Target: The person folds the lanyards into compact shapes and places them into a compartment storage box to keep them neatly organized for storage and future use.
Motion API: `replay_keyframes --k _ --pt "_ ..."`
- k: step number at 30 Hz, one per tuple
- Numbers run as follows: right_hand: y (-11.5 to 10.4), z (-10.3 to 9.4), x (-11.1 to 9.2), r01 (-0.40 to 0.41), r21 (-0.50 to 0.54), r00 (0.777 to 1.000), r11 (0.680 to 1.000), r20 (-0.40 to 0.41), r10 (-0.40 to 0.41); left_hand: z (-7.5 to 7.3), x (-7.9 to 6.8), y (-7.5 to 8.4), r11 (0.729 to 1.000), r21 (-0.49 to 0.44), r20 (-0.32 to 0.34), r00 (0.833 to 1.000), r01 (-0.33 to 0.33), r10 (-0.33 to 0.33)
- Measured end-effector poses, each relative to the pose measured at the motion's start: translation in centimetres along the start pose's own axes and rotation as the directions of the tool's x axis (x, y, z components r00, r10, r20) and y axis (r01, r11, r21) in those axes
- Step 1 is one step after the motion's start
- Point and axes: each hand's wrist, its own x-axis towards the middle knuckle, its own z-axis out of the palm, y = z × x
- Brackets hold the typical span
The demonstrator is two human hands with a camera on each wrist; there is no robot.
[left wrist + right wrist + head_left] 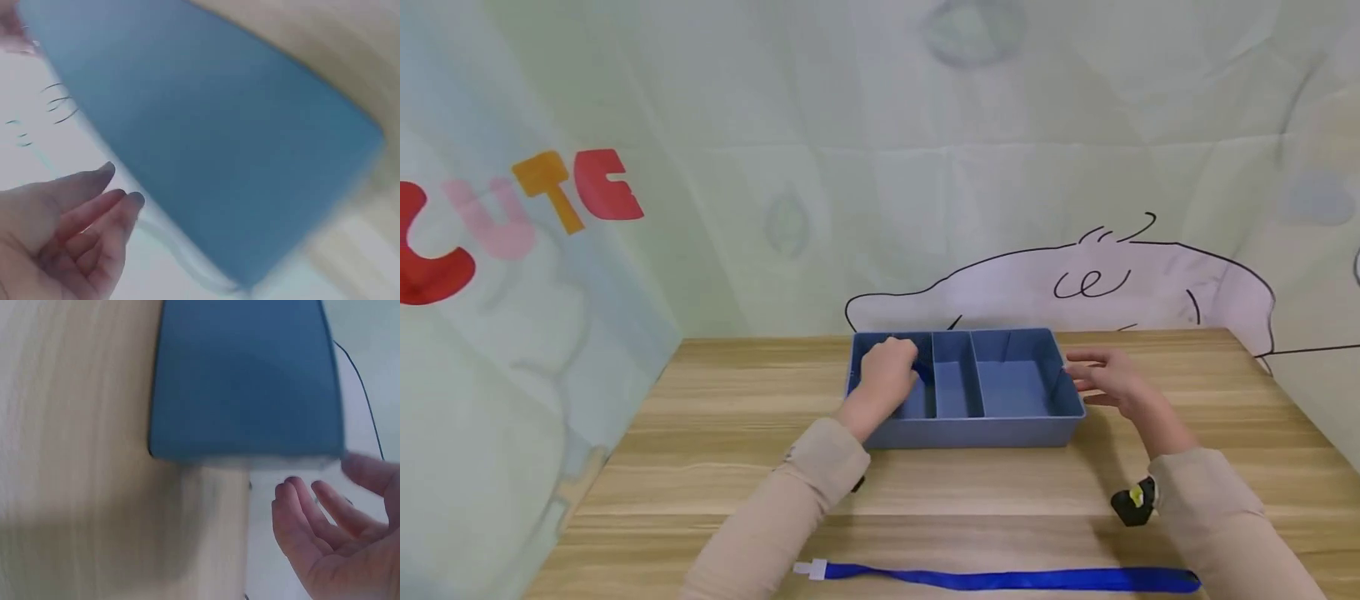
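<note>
A blue-grey divided box (977, 432) stands on the table with its three compartments facing up. My left hand (889, 371) is over its left compartment, fingers loosely curled; a small dark blue patch (922, 369) shows beside them in the compartment. In the left wrist view, the left hand (75, 234) has a gap between thumb and fingertips, with nothing seen between them, close to the box's rim. At the box's right end is my right hand (1108, 382), its fingers spread. The right wrist view shows its thumb (369, 474) right at the box's corner.
A blue lanyard (1000, 579) with a white clip (811, 569) lies along the near part of the wooden table (722, 467). Behind the table hangs a printed cloth backdrop (760, 167). A black device (1133, 502) sits at the right cuff.
</note>
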Motion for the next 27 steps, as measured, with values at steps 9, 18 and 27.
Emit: replay_keyframes --k 9,18,27 --pt "-0.7 0.4 -2.8 0.308 -0.115 0.927 0.944 -0.185 -0.325 -4.1 -8.3 -6.6 0.659 -0.752 0.313 0.865 -0.026 0.392" --pt "-1.3 6.0 -6.1 0.644 -0.281 0.742 0.712 0.003 -0.670 -0.9 -16.2 -9.0 0.756 -0.649 0.362 0.840 -0.085 0.405" --pt "-0.9 14.0 -6.2 0.655 -0.159 0.700 0.739 0.495 -0.514 0.4 -18.7 -9.6 0.723 -0.690 0.419 0.835 0.036 0.358"
